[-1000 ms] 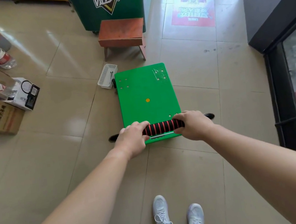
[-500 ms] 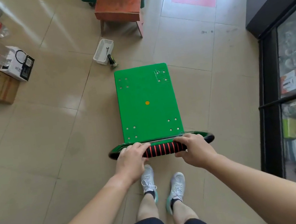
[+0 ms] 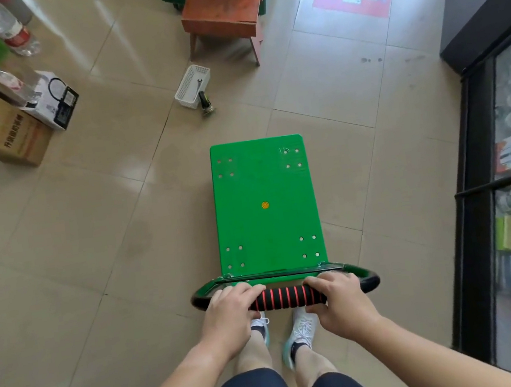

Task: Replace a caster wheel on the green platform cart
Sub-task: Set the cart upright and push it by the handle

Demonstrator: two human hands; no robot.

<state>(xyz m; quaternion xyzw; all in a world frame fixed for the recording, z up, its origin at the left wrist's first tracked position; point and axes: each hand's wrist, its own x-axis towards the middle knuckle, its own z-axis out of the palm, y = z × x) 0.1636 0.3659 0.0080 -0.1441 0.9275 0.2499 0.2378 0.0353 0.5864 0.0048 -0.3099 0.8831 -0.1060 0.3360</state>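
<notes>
Gripping black-and-red ribbed foam handle (image 3: 286, 298) with left hand (image 3: 228, 320) and right hand (image 3: 340, 305), fingers (image 3: 247, 290) curled round it. Green flat metal platform cart (image 3: 264, 205) on floor (image 3: 88, 215), centre near. Could roll onto white trainers (image 3: 302, 326) if pulled hard.

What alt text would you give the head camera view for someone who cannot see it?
A person's left hand and right hand grip the black-and-red handle of a green platform cart on a tiled floor. Beyond it are a white basket, a loose caster wheel beside it and a wooden stool.
</notes>
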